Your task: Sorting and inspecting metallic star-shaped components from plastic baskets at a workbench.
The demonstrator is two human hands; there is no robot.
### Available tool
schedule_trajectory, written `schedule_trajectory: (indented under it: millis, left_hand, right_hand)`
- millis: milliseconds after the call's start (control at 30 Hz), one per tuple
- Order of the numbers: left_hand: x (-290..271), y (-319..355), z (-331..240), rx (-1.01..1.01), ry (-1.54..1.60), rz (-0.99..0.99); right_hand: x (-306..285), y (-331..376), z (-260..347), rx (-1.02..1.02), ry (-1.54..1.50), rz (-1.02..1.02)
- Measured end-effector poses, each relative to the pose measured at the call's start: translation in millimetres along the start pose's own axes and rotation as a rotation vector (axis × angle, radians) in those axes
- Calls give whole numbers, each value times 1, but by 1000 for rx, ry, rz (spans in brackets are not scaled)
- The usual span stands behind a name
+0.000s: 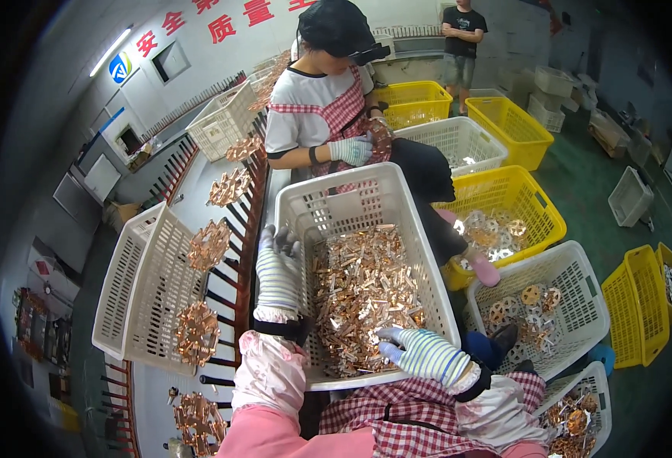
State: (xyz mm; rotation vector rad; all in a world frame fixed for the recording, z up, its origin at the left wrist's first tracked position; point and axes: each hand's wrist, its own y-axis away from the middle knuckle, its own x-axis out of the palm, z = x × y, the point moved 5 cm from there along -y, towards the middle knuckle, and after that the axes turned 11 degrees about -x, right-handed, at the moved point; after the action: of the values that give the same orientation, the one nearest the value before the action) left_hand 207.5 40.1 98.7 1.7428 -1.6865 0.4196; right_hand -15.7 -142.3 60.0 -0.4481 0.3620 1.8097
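A white plastic basket [439, 305] stands in front of me, holding a thick layer of small, narrow copper-coloured metal pieces [366, 282]. My left hand [278, 267], in a striped glove with grey-coated fingers, is raised at the basket's left wall. Its fingers are loosely bent and apart, and no piece shows in them. Over the near right part of the pile reaches my right hand [428, 355], gloved alike. Its thumb and fingers are spread at the pieces, with nothing visibly gripped; whether the tips touch the pile is hard to tell.
Left of the basket runs a dark rack [248, 252] of pegs, with clusters of copper-coloured parts [210, 244] beside it. Further left stand white crates [141, 282]. Across from me sits a co-worker [324, 114] in gloves. Yellow crates [538, 202] and a white crate [580, 305] with metal parts line the right.
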Motion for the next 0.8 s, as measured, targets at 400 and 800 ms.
schedule_trajectory:
  millis: [400,800]
  left_hand:
    - [-35,-80,-23,-78,102,-140]
    - [-88,-101,-68,150,252,-340]
  right_hand:
    - [-5,2,-1,50,95,98]
    - [2,-2,5,11,1,75]
